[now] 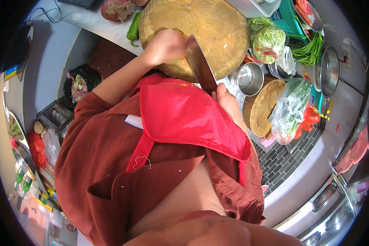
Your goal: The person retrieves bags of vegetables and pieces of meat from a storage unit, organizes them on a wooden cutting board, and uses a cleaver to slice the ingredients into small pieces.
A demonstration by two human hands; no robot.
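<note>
A cleaver [200, 63] with a broad steel blade lies over the near part of a round wooden chopping board [215, 27]. My right hand [226, 100] is closed around its handle end, beside the red apron. My left hand [167, 46] rests on the board just left of the blade, fingers curled on a small orange-brown food item [183, 57], mostly hidden under the hand and too blurred to name. A tiny pale scrap lies on the board right of the blade. Left of the board is a green chili pepper [134, 29].
Right of the board stand a steel pot [250, 79], bagged cut greens [268, 46], green scallions or chives [309, 50], a second wooden block [264, 107] and a plastic bag of greens [290, 113]. A purple-red onion or root [113, 10] sits at upper left; a black waste bin [80, 84] stands below.
</note>
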